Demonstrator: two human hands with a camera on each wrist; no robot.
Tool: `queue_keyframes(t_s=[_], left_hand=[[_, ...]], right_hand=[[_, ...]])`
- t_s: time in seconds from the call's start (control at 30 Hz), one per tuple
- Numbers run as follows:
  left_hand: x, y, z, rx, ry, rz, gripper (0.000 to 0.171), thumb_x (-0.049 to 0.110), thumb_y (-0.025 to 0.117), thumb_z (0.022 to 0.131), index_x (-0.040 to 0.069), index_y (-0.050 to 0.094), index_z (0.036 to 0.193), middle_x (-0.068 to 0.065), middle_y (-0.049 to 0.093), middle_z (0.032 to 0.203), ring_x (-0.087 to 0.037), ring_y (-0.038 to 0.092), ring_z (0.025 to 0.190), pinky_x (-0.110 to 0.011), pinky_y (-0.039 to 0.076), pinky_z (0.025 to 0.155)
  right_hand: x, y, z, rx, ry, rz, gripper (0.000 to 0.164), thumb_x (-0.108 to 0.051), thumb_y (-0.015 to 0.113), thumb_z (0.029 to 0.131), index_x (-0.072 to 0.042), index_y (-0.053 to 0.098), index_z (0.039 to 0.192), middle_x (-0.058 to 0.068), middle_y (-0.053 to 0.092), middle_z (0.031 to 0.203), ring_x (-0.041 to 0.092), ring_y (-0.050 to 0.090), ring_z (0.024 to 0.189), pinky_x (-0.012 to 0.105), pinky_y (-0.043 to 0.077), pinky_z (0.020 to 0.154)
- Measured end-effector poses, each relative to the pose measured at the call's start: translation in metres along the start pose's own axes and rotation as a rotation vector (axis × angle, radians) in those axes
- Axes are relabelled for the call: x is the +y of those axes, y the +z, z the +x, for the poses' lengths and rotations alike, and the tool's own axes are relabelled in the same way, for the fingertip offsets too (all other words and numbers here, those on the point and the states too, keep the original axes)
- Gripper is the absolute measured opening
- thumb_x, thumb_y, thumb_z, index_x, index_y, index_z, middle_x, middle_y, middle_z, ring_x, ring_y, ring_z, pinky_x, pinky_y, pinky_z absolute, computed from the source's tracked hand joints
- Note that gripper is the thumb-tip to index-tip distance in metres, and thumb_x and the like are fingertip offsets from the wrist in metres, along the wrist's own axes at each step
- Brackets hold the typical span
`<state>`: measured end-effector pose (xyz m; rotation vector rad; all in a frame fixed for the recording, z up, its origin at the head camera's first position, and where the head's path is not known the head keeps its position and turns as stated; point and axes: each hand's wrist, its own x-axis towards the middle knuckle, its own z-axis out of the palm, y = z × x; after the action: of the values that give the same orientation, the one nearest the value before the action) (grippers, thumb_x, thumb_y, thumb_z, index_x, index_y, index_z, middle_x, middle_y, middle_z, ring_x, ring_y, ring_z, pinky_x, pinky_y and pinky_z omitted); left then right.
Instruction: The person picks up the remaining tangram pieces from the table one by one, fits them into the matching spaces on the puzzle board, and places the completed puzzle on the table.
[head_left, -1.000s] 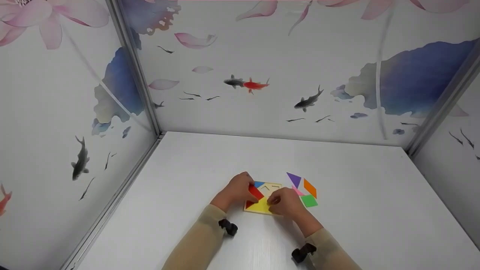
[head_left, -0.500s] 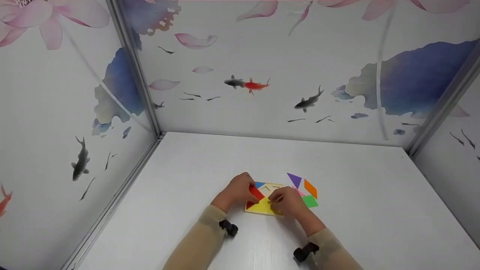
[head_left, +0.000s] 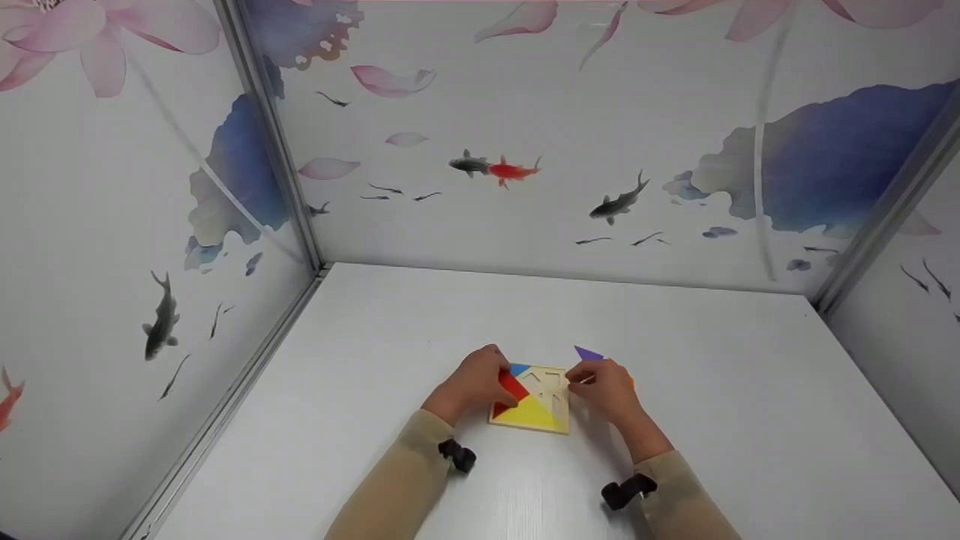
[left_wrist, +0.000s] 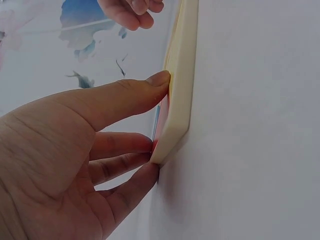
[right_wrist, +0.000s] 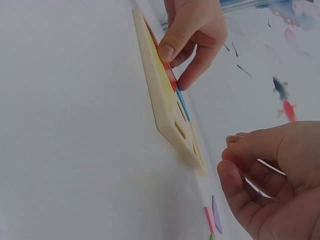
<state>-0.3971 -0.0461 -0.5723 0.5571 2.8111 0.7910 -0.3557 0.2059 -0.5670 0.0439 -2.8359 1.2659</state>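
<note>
A wooden tangram board [head_left: 561, 420] lies on the table with a yellow triangle [head_left: 531, 412], red pieces [head_left: 513, 385] and a blue piece [head_left: 518, 370] set in it. Bare recesses show at its right side. My left hand [head_left: 478, 377] holds the board's left side, thumb on top and fingers at the edge. My right hand [head_left: 609, 386] hovers just past the board's right edge, fingers loosely bent, thumb and index tips close together with nothing seen between them. Beneath it, a purple triangle [head_left: 588, 353] and the edge of an orange piece [head_left: 631, 382] show.
In the right wrist view, a thin pink piece [right_wrist: 209, 220] and a bit of green piece [right_wrist: 212, 237] lie beyond the board. White walls [head_left: 420, 225] painted with fish and petals enclose the white table [head_left: 375, 330] at the back and sides.
My right hand has moved right, off the board and over the loose pieces, baring the board's recesses and covering the green and pink pieces in the head view. The left hand stays put.
</note>
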Motion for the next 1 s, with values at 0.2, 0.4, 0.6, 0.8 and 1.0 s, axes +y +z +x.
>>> queue_keyframes(t_s=[0.2, 0.4, 0.6, 0.8, 1.0], left_hand=[[0.0, 0.0, 0.0, -0.003, -0.011, -0.005, 0.054, 0.036, 0.093, 0.08, 0.01, 0.074, 0.124, 0.002, 0.059, 0.118, -0.015, 0.055, 0.108, -0.033, 0.053, 0.101], [0.001, 0.001, 0.002, -0.004, -0.028, -0.006, 0.056, 0.036, 0.093, 0.08, 0.01, 0.074, 0.127, 0.003, 0.059, 0.118, -0.015, 0.055, 0.108, -0.034, 0.053, 0.103], [0.001, 0.0, 0.002, -0.005, -0.031, 0.003, 0.056, 0.036, 0.093, 0.081, 0.01, 0.074, 0.127, 0.003, 0.059, 0.117, -0.015, 0.055, 0.107, -0.033, 0.053, 0.104], [0.001, 0.001, 0.0, -0.011, -0.035, -0.007, 0.055, 0.036, 0.094, 0.08, 0.011, 0.074, 0.126, 0.003, 0.059, 0.117, -0.015, 0.055, 0.107, -0.034, 0.053, 0.103], [0.0, 0.0, 0.001, -0.001, 0.001, 0.014, 0.053, 0.037, 0.093, 0.081, 0.009, 0.075, 0.124, 0.003, 0.06, 0.116, -0.015, 0.055, 0.105, -0.032, 0.054, 0.101]], right_hand=[[0.004, -0.007, 0.002, 0.026, 0.055, 0.014, 0.015, -0.003, 0.075, 0.094, -0.006, 0.081, 0.108, 0.011, 0.076, 0.108, 0.025, 0.069, 0.098, 0.041, 0.061, 0.09], [0.009, -0.015, 0.004, 0.044, 0.097, 0.064, 0.018, -0.003, 0.074, 0.095, -0.003, 0.078, 0.113, 0.014, 0.075, 0.109, 0.024, 0.069, 0.094, 0.033, 0.061, 0.081], [0.014, -0.021, 0.006, 0.075, 0.092, 0.035, 0.018, -0.006, 0.073, 0.097, -0.005, 0.078, 0.114, 0.013, 0.076, 0.111, 0.025, 0.069, 0.099, 0.037, 0.061, 0.087], [0.019, -0.025, 0.005, 0.124, 0.064, 0.02, 0.015, -0.007, 0.073, 0.097, -0.005, 0.079, 0.111, 0.015, 0.076, 0.111, 0.03, 0.07, 0.104, 0.046, 0.06, 0.093], [0.022, -0.032, 0.005, 0.147, 0.066, 0.022, 0.019, -0.005, 0.071, 0.097, -0.003, 0.079, 0.115, 0.017, 0.076, 0.113, 0.033, 0.07, 0.105, 0.048, 0.059, 0.095]])
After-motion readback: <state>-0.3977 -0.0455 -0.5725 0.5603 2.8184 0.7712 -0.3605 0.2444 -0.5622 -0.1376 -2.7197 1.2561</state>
